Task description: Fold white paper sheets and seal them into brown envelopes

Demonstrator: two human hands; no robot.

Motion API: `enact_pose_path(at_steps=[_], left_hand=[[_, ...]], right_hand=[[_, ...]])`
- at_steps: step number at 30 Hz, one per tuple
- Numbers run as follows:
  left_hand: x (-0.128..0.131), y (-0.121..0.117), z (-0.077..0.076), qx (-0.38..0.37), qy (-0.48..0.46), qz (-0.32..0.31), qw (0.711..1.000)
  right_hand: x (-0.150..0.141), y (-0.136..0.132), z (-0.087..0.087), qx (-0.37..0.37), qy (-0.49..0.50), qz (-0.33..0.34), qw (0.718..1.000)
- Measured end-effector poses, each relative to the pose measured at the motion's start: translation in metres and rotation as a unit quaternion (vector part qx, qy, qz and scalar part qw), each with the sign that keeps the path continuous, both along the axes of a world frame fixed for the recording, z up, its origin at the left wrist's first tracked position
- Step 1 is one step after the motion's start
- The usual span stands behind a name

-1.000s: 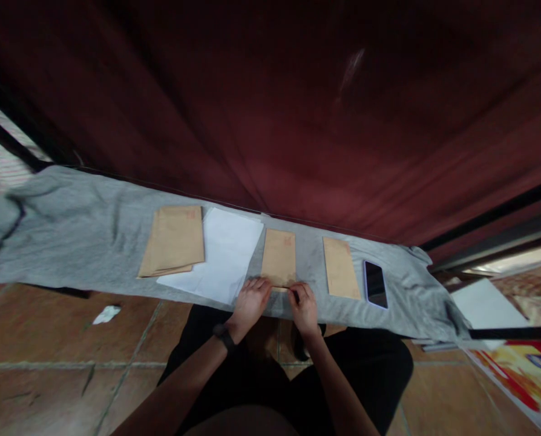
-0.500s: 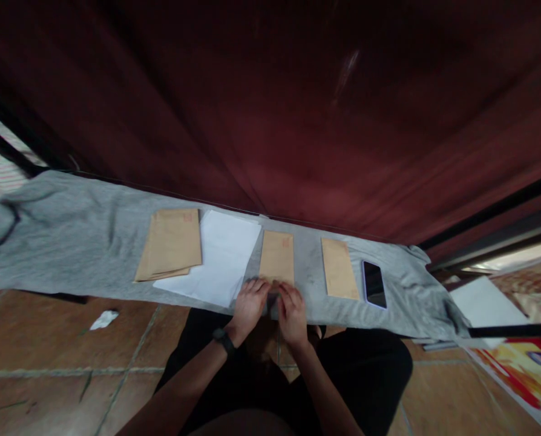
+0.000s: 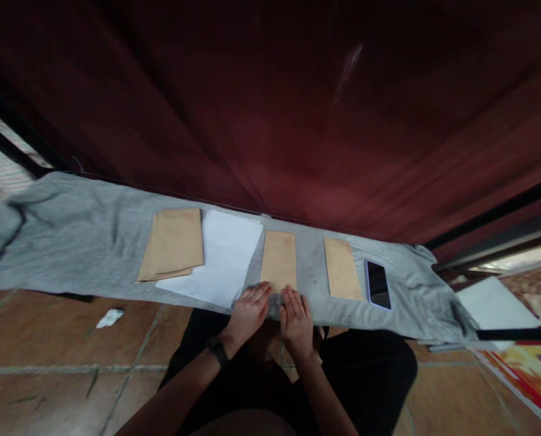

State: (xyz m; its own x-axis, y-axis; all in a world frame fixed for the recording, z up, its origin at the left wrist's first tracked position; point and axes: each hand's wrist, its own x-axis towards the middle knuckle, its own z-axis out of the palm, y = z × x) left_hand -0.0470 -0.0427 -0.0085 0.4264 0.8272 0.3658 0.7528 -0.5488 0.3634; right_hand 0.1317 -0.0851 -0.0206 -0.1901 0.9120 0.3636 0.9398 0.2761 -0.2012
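A brown paper envelope point(image 3: 278, 259) with a faint red mark lies straight in front of me on grey cloth. My left hand point(image 3: 251, 309) rests its outstretched fingertips on the near left corner of this envelope. On the near right corner lie the fingers of my right hand point(image 3: 298, 322), flat and slightly spread. White paper sheets point(image 3: 229, 257) are left of the envelope, partly under a stack of larger brown envelopes point(image 3: 176, 241). To the right is another narrow brown envelope point(image 3: 343, 268), with a dark-screened phone point(image 3: 378, 284) beside it.
The grey cloth point(image 3: 84, 242) covers a long narrow surface. A dark red panel point(image 3: 270, 121) rises behind it. On the tiled floor lies a crumpled white scrap point(image 3: 110, 318). A colourful printed box or sheet point(image 3: 529, 369) is at the lower right.
My fingers have gone from pinching at the envelope's near edge to lying flat on it. My hands have moved slightly apart. The view has shifted a little.
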Motion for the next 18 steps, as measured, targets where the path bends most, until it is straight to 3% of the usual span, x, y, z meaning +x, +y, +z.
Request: enact_pose_path(at_steps=[5, 9, 14, 18], left_hand=[[0.004, -0.004, 0.008, 0.014, 0.009, 0.011, 1.000], [0.027, -0.012, 0.013, 0.018, 0.037, 0.002, 0.999], [0.054, -0.022, 0.009, -0.006, 0.048, -0.008, 0.999], [0.047, -0.022, 0.006, -0.008, 0.055, -0.002, 0.998]], right_hand=[[0.016, -0.003, -0.004, 0.008, -0.007, -0.021, 1.000], [0.017, -0.004, -0.002, 0.005, -0.009, -0.025, 1.000], [0.016, -0.004, -0.002, -0.004, -0.005, -0.020, 1.000], [0.016, -0.004, -0.004, -0.003, 0.004, -0.022, 1.000]])
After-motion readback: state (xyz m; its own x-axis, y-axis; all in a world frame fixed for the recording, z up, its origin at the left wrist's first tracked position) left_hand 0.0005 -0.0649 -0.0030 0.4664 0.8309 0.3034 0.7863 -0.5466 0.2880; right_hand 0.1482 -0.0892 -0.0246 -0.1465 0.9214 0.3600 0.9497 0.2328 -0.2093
